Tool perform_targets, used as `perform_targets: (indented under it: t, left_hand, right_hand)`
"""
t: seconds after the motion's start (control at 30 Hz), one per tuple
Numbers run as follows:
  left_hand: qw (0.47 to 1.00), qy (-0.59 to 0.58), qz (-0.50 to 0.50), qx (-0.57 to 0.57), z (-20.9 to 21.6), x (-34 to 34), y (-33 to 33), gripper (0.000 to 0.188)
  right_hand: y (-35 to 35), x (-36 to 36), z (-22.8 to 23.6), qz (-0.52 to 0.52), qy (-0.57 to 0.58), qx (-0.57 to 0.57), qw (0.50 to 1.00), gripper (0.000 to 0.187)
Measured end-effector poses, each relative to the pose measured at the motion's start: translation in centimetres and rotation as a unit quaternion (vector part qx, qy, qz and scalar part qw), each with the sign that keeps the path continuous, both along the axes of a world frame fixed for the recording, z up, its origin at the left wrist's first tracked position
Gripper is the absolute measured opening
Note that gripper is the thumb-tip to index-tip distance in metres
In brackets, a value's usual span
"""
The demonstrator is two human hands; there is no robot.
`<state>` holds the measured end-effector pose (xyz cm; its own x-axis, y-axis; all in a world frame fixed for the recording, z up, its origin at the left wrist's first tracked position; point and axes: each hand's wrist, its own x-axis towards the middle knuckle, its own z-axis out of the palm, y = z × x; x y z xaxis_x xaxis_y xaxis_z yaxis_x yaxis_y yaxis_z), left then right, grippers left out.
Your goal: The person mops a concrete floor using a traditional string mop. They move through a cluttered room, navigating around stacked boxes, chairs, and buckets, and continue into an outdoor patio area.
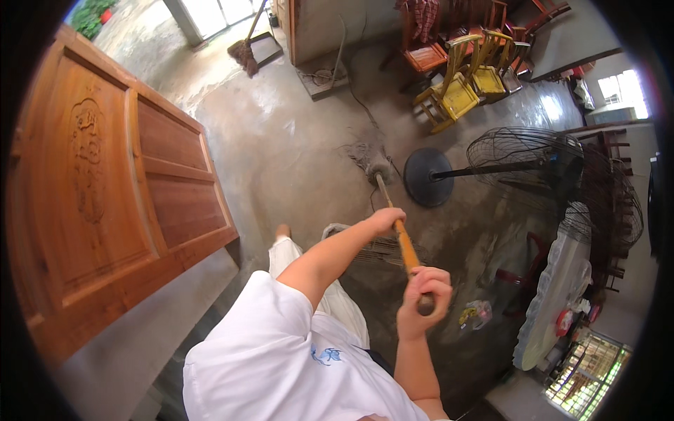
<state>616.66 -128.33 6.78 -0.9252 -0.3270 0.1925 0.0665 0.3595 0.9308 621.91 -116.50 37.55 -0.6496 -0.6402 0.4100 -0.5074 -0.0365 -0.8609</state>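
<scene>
A mop with a wooden handle slants away from me, its grey stringy head spread on the damp concrete floor. Partway down the handle, my left hand is closed round it. My right hand wraps the handle near its top end, which pokes out by the curled fingers. Just right of the mop head is the round black base of a standing fan, apart from the handle. Some of the strands reach toward a dark cable on the floor.
A wooden carved door fills the left side. Yellow chairs stand at the far right, near red-brown ones. A broom and dustpan are at the back. The fan's wire cage and a table with a scalloped cloth are at right.
</scene>
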Motion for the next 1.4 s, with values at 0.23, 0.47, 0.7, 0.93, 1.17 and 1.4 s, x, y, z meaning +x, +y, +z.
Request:
perform_targets:
  t: [0.23,0.47,0.7,0.93,1.17,1.4]
  left_hand:
    - [0.995,-0.016,-0.096,-0.005,3.2,1.0,-4.9,0.020]
    - [0.985,-0.071,-0.154,-0.022,6.1,7.4,-18.4,0.022]
    - [0.971,-0.186,-0.121,-0.087,4.0,20.0,-33.8,0.029]
    - [0.913,-0.360,-0.072,-0.179,-2.3,28.8,-48.9,0.025]
    - [0.838,-0.469,-0.042,-0.276,-1.8,24.6,-49.4,0.022]
    - [0.882,-0.400,0.005,-0.248,1.6,16.4,-40.6,0.022]
  right_hand:
    - [-5.7,-1.2,1.4,-0.025,0.008,-0.073,0.997,0.022]
    - [-18.3,2.5,4.0,-0.050,0.021,-0.106,0.993,0.021]
    - [-29.9,7.4,1.3,-0.021,-0.128,-0.091,0.987,0.011]
    - [-38.9,9.7,-7.3,0.018,-0.291,-0.049,0.955,0.011]
    - [-35.4,5.5,-13.0,-0.134,-0.467,-0.115,0.866,0.012]
    - [-28.7,-0.9,-7.0,-0.132,-0.379,-0.115,0.909,0.013]
